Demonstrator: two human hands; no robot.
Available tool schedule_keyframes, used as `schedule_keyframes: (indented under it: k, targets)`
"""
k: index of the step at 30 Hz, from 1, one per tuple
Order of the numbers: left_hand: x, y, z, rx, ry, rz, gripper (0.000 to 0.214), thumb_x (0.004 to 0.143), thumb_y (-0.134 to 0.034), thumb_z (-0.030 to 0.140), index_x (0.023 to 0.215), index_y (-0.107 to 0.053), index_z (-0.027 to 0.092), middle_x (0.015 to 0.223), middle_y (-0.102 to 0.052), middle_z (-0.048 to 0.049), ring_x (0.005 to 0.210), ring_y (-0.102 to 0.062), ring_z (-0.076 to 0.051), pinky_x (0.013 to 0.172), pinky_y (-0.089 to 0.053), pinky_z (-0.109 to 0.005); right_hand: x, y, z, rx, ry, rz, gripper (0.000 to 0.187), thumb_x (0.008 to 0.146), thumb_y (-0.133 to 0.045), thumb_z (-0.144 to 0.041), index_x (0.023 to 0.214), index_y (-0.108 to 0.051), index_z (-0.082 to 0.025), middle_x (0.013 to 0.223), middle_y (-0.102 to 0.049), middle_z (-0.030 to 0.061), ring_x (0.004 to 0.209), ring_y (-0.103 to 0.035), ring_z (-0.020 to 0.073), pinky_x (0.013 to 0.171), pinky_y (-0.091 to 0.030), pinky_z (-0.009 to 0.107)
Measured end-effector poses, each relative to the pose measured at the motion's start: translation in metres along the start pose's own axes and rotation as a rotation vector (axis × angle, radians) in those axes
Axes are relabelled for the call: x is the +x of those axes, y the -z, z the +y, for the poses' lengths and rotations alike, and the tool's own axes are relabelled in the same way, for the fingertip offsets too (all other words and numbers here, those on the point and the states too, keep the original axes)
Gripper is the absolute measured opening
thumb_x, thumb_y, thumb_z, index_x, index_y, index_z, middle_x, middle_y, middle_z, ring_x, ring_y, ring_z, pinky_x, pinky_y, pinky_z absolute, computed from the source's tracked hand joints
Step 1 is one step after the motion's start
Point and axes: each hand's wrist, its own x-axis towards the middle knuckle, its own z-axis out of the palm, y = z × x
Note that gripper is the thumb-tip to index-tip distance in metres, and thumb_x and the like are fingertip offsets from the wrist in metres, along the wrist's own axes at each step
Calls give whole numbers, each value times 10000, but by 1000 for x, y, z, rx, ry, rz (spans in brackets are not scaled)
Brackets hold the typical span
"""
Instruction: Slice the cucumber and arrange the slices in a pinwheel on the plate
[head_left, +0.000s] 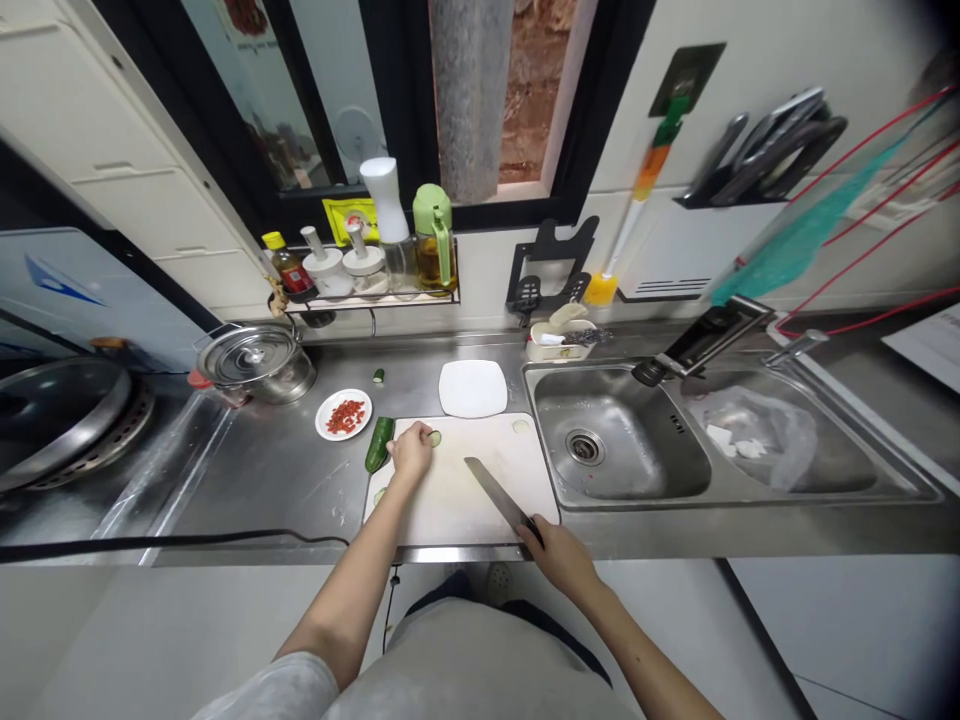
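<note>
A white cutting board (480, 490) lies on the steel counter in front of me. My left hand (412, 449) rests on its far left corner with the fingers curled on a thin cucumber slice (435, 437). The rest of the green cucumber (379, 443) lies just left of that hand, at the board's edge. My right hand (559, 556) grips the handle of a kitchen knife (495, 493) at the board's near right corner; its blade lies across the board and points up-left. Another slice (520, 427) sits at the board's far right corner.
A small plate of chopped red chilli (343, 414) and an empty white square plate (472, 388) stand behind the board. A lidded steel pot (255, 362) is at the left and a double sink (622, 440) at the right. A condiment rack (375, 280) hangs on the wall.
</note>
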Motion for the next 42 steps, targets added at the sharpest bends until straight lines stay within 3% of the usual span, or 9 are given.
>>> schedule_keyframes:
  k: [5, 15, 20, 23, 26, 28, 31, 35, 42]
  targets:
    - [-9, 0, -12, -114, 18, -108, 370, 831, -506, 218, 1169, -636, 296, 990, -721, -11, 966, -629, -199, 902, -393, -357, 0, 0, 0, -1, 8, 8, 352, 987, -323, -437, 981, -578, -195, 879, -698, 84, 822, -663, 209, 580, -313, 250]
    - [-20, -3, -18, 46, -377, -511, 310, 729, -537, 142, 974, -714, 210, 862, -726, -2, 786, -626, -144, 787, -442, -250, 5, -5, 3, -11, 3, -25, 410, 983, -286, -483, 1002, -576, -193, 898, -693, 88, 858, -648, 210, 615, -330, 256]
    - [-19, -7, -5, 82, -518, -558, 256, 765, -502, 147, 858, -723, 238, 845, -727, 9, 877, -635, -176, 1003, -313, -376, 4, -6, 2, -12, -3, -34, 407, 982, -289, -488, 1010, -573, -197, 925, -695, 89, 880, -645, 213, 619, -327, 257]
    - [-21, -8, -4, 22, -593, -461, 304, 807, -460, 150, 930, -716, 262, 1002, -711, -14, 1016, -601, -198, 1015, -295, -394, 3, -2, 1, -22, -11, -50, 420, 987, -274, -490, 1029, -574, -199, 947, -696, 95, 904, -642, 213, 642, -340, 257]
    - [-25, -5, -11, -61, -412, -211, 319, 851, -420, 169, 1016, -677, 260, 1135, -661, -27, 1073, -568, -187, 951, -361, -335, 0, 3, -3, -56, 0, -68, 421, 990, -267, -487, 1041, -572, -201, 948, -696, 95, 900, -646, 215, 649, -350, 258]
    - [-32, -3, -20, -41, -241, -119, 286, 866, -428, 207, 1030, -658, 256, 1114, -658, -33, 1031, -577, -193, 894, -392, -320, -3, 7, -7, -98, 16, -76, 419, 988, -269, -490, 1051, -567, -202, 938, -696, 95, 888, -653, 222, 647, -356, 261]
    - [-47, -4, -30, 50, -103, -162, 221, 838, -532, 303, 1019, -651, 260, 1025, -663, -33, 969, -586, -213, 860, -397, -336, -9, 12, -16, -172, 41, -89, 409, 986, -281, -487, 1078, -558, -201, 926, -695, 101, 882, -661, 239, 659, -374, 273]
    - [-66, -11, -32, 107, -55, -203, 298, 776, -636, 417, 1029, -642, 261, 1028, -638, -44, 978, -575, -233, 867, -383, -359, -14, 17, -28, -238, 92, -97, 420, 991, -261, -473, 1097, -554, -190, 906, -692, 118, 874, -669, 252, 679, -403, 295]
    - [-72, -21, -29, 63, -16, -163, 218, 807, -607, 348, 1009, -634, 269, 1020, -613, -37, 987, -569, -218, 882, -367, -361, -14, 17, -36, -274, 122, -103, 446, 990, -247, -470, 1093, -570, -181, 881, -690, 124, 873, -673, 267, 687, -433, 318]
